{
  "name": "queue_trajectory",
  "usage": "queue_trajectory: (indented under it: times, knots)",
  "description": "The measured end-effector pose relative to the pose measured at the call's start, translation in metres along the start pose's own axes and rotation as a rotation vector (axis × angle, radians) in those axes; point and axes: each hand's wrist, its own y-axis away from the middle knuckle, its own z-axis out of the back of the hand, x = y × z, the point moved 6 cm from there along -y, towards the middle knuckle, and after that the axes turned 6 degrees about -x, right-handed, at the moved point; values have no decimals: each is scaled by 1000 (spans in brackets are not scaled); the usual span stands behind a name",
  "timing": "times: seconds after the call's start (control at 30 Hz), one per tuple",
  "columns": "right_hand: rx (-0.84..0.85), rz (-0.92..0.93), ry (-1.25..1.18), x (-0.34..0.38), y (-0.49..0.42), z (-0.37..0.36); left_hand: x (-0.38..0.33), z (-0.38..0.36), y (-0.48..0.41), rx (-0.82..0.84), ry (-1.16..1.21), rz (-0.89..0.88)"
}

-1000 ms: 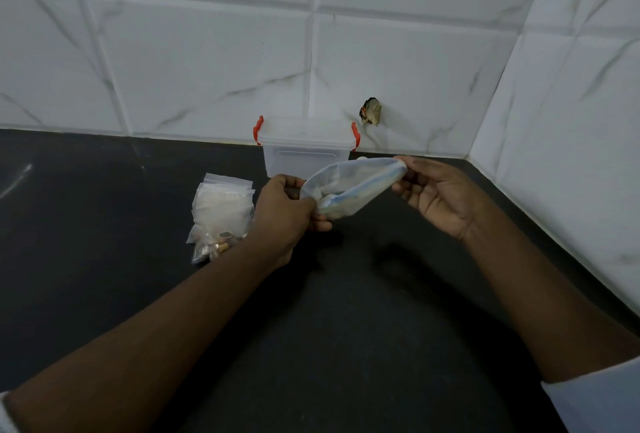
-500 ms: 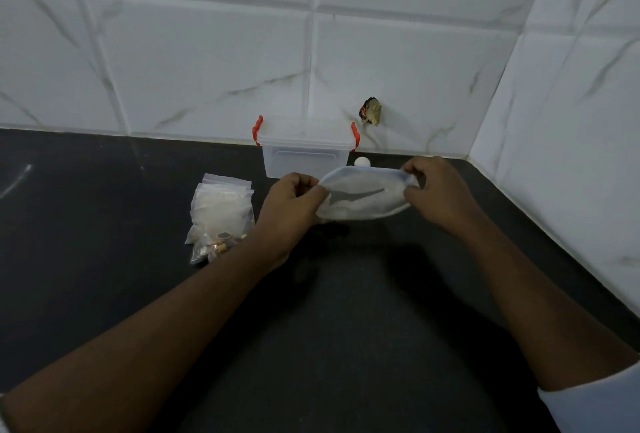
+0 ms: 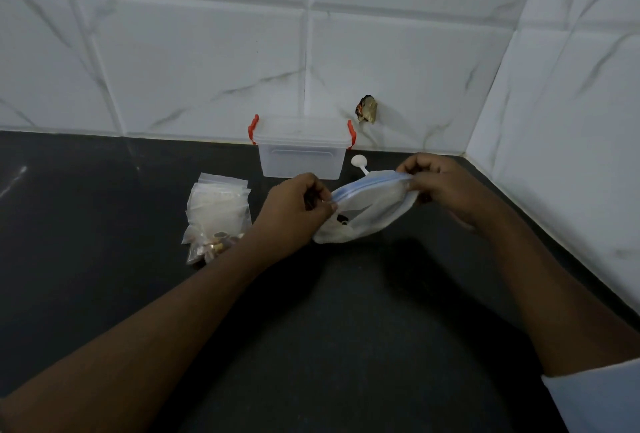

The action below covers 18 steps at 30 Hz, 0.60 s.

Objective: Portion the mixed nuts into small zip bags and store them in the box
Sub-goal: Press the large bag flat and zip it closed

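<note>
Mid-frame, my left grip [image 3: 298, 211] and right grip [image 3: 436, 183] each pinch one end of the floppy translucent zip bag with a blue seal strip [image 3: 381, 212], just below the clear red-clipped plastic box [image 3: 301, 159], over the matte black worktop [image 3: 346, 328].

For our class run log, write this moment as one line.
left hand: pinches blue-seal bag | right hand: pinches its seal | box: lid on | small bags: piled left

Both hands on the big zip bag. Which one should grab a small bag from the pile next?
Left, probably: the left hand holds the big zip bag at the end next to the pile of small bags; the right hand pinches the opposite end.
</note>
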Motion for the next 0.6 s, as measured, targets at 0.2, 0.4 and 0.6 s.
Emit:
queue_trajectory:
  times: [0.2, 0.4, 0.6]
  knots:
    - [197, 38, -173, 7, 8, -2, 3, 9, -4, -197, -139, -48]
    - [146, 115, 233, 9, 8, -14, 9, 12, -3, -269, 3, 64]
    - [-262, 243, 329, 19, 9, -18, 16, -11, 3, 14, 803, 521]
